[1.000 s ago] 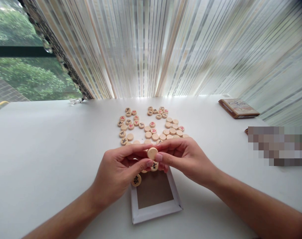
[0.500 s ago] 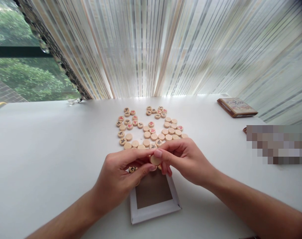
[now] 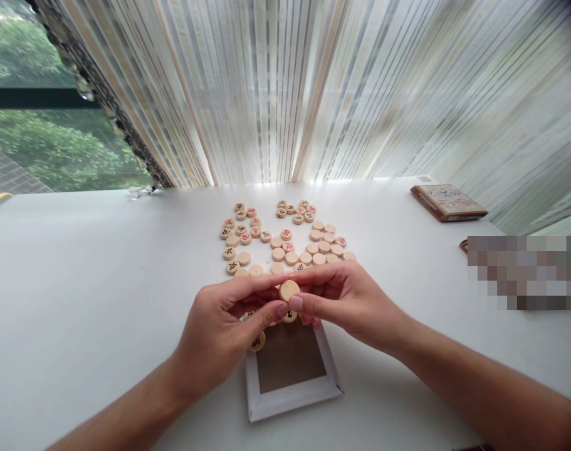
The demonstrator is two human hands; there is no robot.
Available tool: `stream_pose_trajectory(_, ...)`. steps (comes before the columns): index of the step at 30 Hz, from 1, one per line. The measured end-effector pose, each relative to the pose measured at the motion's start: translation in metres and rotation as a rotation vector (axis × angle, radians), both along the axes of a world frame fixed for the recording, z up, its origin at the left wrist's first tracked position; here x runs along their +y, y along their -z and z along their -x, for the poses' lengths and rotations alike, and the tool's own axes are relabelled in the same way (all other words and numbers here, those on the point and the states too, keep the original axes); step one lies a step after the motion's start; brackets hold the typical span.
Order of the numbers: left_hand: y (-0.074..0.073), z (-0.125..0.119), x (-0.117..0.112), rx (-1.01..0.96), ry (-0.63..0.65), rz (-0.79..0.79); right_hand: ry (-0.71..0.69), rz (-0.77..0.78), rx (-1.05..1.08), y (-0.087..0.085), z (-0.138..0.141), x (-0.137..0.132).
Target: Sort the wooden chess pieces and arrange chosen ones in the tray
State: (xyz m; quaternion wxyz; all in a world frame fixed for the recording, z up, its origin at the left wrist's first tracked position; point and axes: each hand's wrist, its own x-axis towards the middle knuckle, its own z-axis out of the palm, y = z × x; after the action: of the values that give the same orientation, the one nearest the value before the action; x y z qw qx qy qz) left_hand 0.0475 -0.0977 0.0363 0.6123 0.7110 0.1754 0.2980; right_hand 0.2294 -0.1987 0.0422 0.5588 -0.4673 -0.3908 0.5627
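Between the fingertips of my left hand (image 3: 219,319) and my right hand (image 3: 346,297) is a round wooden Chinese chess piece (image 3: 289,290), its blank face toward me. Both hands pinch it above a shallow white box tray (image 3: 292,401) with a brown bottom. A piece with a black character (image 3: 257,340) sits at the tray's left rim, by my left thumb. Another marked piece (image 3: 289,314) shows just under the held one. Beyond my hands many chess pieces (image 3: 291,257) lie on the table, some blank side up, others with red or black characters. My fingers hide the tray's far end.
A flat brown-edged box (image 3: 449,203) lies at the table's back right. Nearer, at the right, a blurred-out patch (image 3: 524,272) covers something. Striped string curtains (image 3: 276,94) hang behind the white table (image 3: 101,300), with a window at the left.
Both hands have shifted the blank piece slightly up and left, and my right thumb has moved below it. The black-marked piece at the tray's left rim is now more exposed.
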Motion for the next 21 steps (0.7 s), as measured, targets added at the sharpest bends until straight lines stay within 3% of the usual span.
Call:
stream_pose_trajectory(7,0.0049,0.0019,0.0004,-0.004,-0.030,-0.349,0.102,0.027,-0.139,0.0007,0.0037,-0.0023)
stream_pose_trajectory(10,0.0040,0.0014,-0.0003,-0.024,-0.010,-0.423,0.103,0.061,-0.181,0.0015,0.0036,-0.0026)
stream_pose_trajectory(21,0.0023,0.0015,-0.0024,-0.001,0.016,-0.164,0.019,-0.009,-0.024,-0.0035,0.0003,0.0007)
